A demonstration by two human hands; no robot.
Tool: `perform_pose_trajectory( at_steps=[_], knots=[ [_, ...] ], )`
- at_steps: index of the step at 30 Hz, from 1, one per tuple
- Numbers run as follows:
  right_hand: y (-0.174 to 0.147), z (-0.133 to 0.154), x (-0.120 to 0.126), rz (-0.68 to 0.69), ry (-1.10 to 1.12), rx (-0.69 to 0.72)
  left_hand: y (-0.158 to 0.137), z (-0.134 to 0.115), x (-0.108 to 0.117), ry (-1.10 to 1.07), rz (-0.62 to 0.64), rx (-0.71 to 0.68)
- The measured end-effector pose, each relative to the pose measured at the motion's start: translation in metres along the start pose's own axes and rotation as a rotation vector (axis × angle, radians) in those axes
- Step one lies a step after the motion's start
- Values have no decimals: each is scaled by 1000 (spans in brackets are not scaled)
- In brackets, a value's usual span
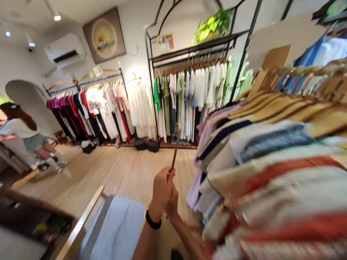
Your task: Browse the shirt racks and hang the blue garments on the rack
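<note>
My left hand (162, 186), with a black band on the wrist, is closed around the lower part of a thin brown rod (176, 150). My right hand (172, 202) is closed against it from behind and below, partly hidden by the left. Tilted slightly right, the rod points up and away from me; its paler tip (178, 128) appears in front of the hanging clothes, its exact shape too small to make out. Close on the right hangs a rack of tops on wooden hangers (276, 108), blurred by motion and apart from my hands.
At lower left a wooden-framed stand holds a light blue garment (119, 227). Clothes racks (94, 104) line the far wall, and a black metal frame (151, 90) holds more garments. Black bags (146, 145) lie on the wooden floor (121, 166). A person (29, 133) stands far left.
</note>
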State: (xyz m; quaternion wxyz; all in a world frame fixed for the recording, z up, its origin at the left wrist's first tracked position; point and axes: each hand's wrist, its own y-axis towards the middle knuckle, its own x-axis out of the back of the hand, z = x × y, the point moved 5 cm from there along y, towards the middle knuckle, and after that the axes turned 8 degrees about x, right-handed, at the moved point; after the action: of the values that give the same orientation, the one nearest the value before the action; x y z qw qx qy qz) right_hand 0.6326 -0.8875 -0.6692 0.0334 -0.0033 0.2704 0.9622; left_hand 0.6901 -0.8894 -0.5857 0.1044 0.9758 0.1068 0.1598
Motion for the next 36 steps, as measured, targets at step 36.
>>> perform_pose_trajectory(
  at_steps=[36],
  knots=[
    [672,-418,349,-940,-138,-162,737,-23,-626,-422,1300,-184]
  ],
)
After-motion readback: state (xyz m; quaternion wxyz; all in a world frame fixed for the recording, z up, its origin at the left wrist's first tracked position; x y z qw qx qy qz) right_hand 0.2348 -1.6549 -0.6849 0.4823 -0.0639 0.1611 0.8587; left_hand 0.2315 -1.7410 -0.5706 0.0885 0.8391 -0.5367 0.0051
